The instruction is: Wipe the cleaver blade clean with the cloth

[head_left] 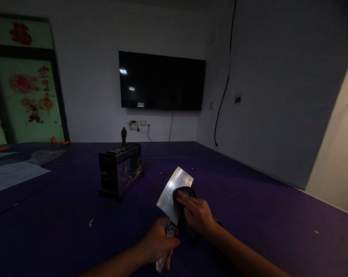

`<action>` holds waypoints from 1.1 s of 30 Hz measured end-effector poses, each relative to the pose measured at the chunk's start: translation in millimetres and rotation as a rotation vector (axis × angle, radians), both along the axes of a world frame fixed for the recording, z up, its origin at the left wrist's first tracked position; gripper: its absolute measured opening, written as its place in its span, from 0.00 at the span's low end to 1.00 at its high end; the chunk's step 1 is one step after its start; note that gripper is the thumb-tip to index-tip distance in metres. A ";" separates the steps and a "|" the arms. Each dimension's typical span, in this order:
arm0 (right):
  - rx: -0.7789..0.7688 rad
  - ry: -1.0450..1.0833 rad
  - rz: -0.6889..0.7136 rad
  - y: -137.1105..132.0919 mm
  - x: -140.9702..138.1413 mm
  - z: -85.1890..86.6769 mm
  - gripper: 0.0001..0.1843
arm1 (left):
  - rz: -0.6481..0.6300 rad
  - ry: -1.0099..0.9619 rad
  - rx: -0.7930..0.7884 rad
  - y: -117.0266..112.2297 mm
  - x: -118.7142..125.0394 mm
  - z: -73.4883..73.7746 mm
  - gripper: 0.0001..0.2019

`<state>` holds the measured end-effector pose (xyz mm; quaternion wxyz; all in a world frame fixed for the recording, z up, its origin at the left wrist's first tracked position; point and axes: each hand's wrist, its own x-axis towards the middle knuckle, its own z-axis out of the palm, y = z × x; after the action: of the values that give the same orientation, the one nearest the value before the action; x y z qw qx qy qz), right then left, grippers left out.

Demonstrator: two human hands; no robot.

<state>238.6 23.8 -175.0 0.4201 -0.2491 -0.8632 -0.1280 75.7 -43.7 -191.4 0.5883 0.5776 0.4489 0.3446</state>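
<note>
My left hand (158, 243) is closed round the handle of a cleaver (174, 189), whose broad shiny blade points up and away over the purple table (249, 200). My right hand (197, 215) grips a dark round object (185, 192), perhaps a sharpener, and presses it against the right side of the blade. Both hands are low in the middle of the head view, close together.
A black knife block (119, 169) with a dark handle (123, 136) sticking out of its top stands on the table behind and left of the hands. Paper and plastic sheets (15, 169) lie far left. A wall television (161, 81) hangs ahead.
</note>
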 end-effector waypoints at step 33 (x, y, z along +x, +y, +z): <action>0.126 -0.120 0.205 -23.0 -15.4 4.1 0.17 | -0.008 -0.062 0.123 7.4 3.5 -1.3 0.04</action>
<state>223.1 0.8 -170.9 0.3932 -0.1246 -0.8980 -0.1530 79.2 -36.3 -192.7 0.5669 0.6034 0.4061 0.3868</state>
